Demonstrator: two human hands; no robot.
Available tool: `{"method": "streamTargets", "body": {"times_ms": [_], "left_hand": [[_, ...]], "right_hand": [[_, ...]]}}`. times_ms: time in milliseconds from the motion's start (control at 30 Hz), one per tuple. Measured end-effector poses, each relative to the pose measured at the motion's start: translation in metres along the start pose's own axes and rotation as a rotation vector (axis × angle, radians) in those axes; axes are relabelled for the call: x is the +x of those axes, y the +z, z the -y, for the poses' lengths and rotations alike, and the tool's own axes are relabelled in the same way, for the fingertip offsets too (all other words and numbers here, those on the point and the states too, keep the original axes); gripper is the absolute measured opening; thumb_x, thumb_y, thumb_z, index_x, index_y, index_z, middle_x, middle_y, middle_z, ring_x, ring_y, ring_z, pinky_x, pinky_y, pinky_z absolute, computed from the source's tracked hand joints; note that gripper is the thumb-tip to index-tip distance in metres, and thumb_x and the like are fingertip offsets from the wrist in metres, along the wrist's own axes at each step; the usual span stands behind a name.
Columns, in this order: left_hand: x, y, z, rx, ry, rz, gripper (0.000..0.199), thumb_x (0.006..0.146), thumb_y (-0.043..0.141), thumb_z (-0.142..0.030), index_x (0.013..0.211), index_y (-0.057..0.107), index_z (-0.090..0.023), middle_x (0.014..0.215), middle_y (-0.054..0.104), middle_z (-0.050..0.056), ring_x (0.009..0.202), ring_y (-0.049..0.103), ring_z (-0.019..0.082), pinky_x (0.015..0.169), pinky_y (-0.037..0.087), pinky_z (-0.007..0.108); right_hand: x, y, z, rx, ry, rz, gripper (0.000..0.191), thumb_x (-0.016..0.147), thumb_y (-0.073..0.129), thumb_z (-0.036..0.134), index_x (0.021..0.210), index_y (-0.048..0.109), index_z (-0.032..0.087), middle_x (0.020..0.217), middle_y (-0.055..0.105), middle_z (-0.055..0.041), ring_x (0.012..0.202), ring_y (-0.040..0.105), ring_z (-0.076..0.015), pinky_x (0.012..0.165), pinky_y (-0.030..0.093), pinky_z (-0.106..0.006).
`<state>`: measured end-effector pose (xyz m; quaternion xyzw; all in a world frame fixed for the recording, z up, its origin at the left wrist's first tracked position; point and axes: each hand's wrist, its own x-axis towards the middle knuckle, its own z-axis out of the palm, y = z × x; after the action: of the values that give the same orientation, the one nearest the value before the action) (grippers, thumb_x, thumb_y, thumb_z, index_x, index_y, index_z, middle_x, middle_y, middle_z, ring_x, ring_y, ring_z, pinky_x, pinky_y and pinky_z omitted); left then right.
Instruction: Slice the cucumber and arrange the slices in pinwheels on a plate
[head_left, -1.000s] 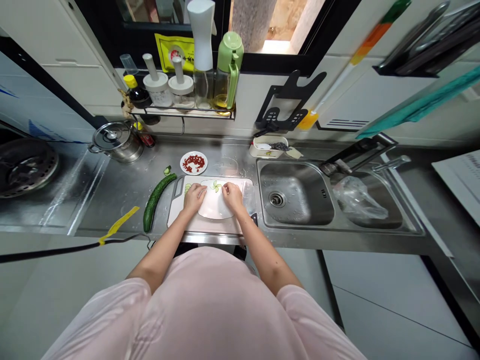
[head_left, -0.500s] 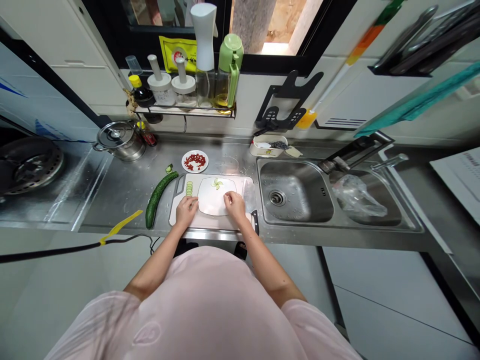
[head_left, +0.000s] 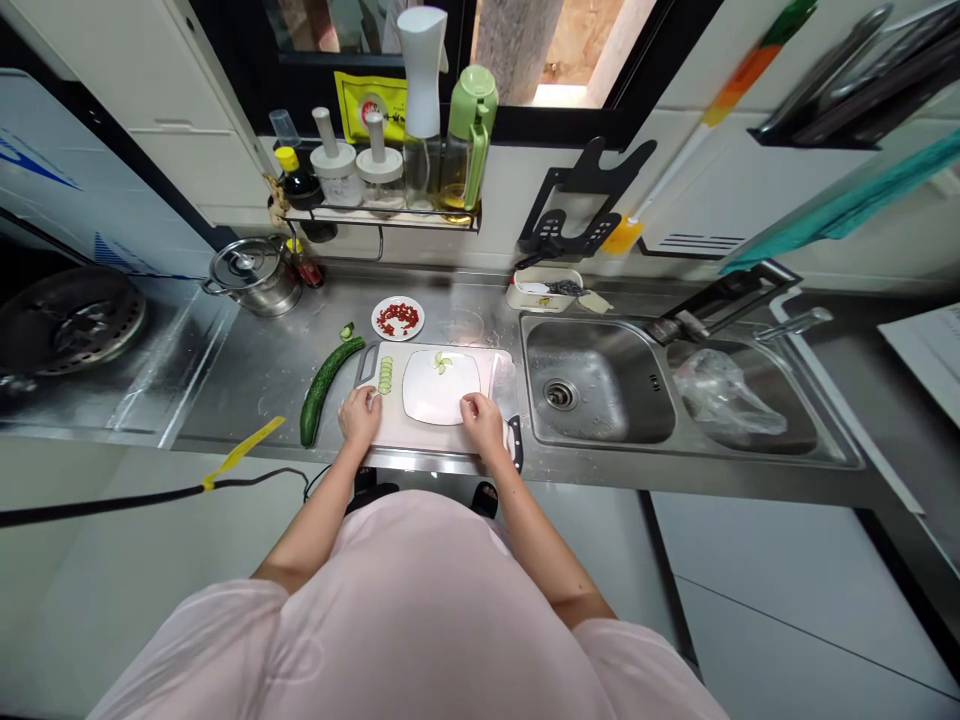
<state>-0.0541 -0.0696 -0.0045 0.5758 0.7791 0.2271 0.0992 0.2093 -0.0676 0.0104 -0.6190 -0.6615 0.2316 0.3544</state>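
A white plate (head_left: 441, 398) with a small fan of pale green cucumber pieces (head_left: 442, 363) at its far side lies on the cutting board (head_left: 397, 432). My left hand (head_left: 360, 413) is at the board's left part, fingers bent and slightly apart, close to the near end of a row of cucumber slices (head_left: 385, 375). At the plate's near right corner, my right hand (head_left: 481, 420) is closed, thumb and fingertips pinched together; whatever is between them is too small to make out. Left of the board lies a long cucumber (head_left: 324, 388), with a cut cucumber end (head_left: 346, 330) beyond it.
Behind the board is a small plate of chopped red pieces (head_left: 397, 318). A black knife handle (head_left: 516, 443) shows at the board's right edge. The double sink (head_left: 600, 385) lies to the right, a lidded pot (head_left: 255, 275) at the back left. A bottle rack (head_left: 382, 213) hangs above.
My left hand has moved left, away from the white plate's edge and towards the slices. My right hand has drawn back slightly to the plate's near right corner. The view has shifted a little.
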Motion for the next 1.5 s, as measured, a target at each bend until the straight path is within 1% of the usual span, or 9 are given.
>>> {"method": "streamTargets", "body": {"times_ms": [167, 300, 400, 567, 733, 1133, 1300, 1500], "left_hand": [[0.009, -0.003, -0.004, 0.079, -0.080, 0.014, 0.029, 0.084, 0.050, -0.038, 0.105, 0.062, -0.024, 0.100, 0.064, 0.008, 0.097, 0.058, 0.026, 0.087, 0.037, 0.040], [0.014, -0.002, -0.011, 0.109, -0.115, 0.040, 0.032, 0.082, 0.051, -0.045, 0.101, 0.062, -0.023, 0.101, 0.064, 0.009, 0.097, 0.057, 0.027, 0.088, 0.035, 0.043], [0.016, 0.000, -0.015, 0.120, -0.128, 0.061, 0.033, 0.081, 0.051, -0.047, 0.100, 0.062, -0.022, 0.103, 0.063, 0.010, 0.098, 0.057, 0.029, 0.089, 0.035, 0.044], [0.017, 0.002, -0.016, 0.103, -0.136, 0.063, 0.030, 0.081, 0.050, -0.045, 0.097, 0.062, -0.022, 0.104, 0.063, 0.011, 0.098, 0.057, 0.030, 0.089, 0.034, 0.047], [0.017, 0.003, -0.019, 0.099, -0.133, 0.061, 0.026, 0.082, 0.050, -0.042, 0.094, 0.062, -0.022, 0.101, 0.063, 0.010, 0.096, 0.058, 0.029, 0.088, 0.034, 0.047], [0.014, 0.005, -0.018, 0.083, -0.141, 0.044, 0.024, 0.083, 0.049, -0.042, 0.089, 0.061, -0.021, 0.097, 0.062, 0.010, 0.094, 0.058, 0.029, 0.088, 0.033, 0.047], [0.013, 0.005, -0.020, 0.077, -0.141, 0.022, 0.022, 0.083, 0.049, -0.041, 0.088, 0.059, -0.021, 0.096, 0.063, 0.008, 0.094, 0.057, 0.028, 0.088, 0.033, 0.046], [0.012, 0.003, -0.024, 0.032, -0.142, 0.033, 0.019, 0.083, 0.049, -0.037, 0.087, 0.058, -0.021, 0.094, 0.065, 0.007, 0.096, 0.057, 0.027, 0.090, 0.031, 0.046]], "right_hand": [[-0.004, -0.005, 0.001, 0.005, 0.016, -0.011, 0.019, 0.087, 0.045, 0.030, 0.084, 0.061, 0.020, 0.075, 0.061, -0.0036, 0.073, 0.053, -0.0181, 0.069, 0.039, -0.028], [-0.006, -0.009, 0.002, 0.003, 0.011, -0.023, 0.021, 0.088, 0.044, 0.031, 0.085, 0.061, 0.020, 0.077, 0.061, -0.0041, 0.074, 0.053, -0.0183, 0.069, 0.039, -0.028], [-0.007, -0.011, 0.001, -0.001, 0.010, -0.028, 0.022, 0.088, 0.044, 0.032, 0.085, 0.061, 0.020, 0.078, 0.062, -0.0044, 0.074, 0.053, -0.0183, 0.070, 0.039, -0.028], [-0.010, -0.013, -0.005, -0.015, 0.013, -0.035, 0.022, 0.088, 0.044, 0.032, 0.085, 0.062, 0.019, 0.078, 0.063, -0.0048, 0.074, 0.053, -0.0185, 0.070, 0.039, -0.029], [-0.010, -0.016, -0.009, -0.030, 0.027, -0.033, 0.021, 0.087, 0.045, 0.031, 0.085, 0.062, 0.019, 0.077, 0.062, -0.0044, 0.074, 0.053, -0.0188, 0.069, 0.038, -0.030], [-0.009, -0.015, -0.006, -0.034, 0.013, -0.020, 0.021, 0.088, 0.045, 0.032, 0.084, 0.062, 0.019, 0.078, 0.062, -0.0041, 0.074, 0.052, -0.0180, 0.070, 0.038, -0.029], [-0.011, -0.016, -0.005, -0.041, 0.012, -0.016, 0.021, 0.088, 0.044, 0.030, 0.084, 0.062, 0.020, 0.079, 0.063, -0.0043, 0.075, 0.053, -0.0185, 0.070, 0.038, -0.029], [-0.014, -0.015, -0.004, -0.048, 0.013, -0.021, 0.020, 0.088, 0.045, 0.030, 0.085, 0.062, 0.020, 0.078, 0.062, -0.0042, 0.074, 0.053, -0.0188, 0.070, 0.038, -0.029]]}}
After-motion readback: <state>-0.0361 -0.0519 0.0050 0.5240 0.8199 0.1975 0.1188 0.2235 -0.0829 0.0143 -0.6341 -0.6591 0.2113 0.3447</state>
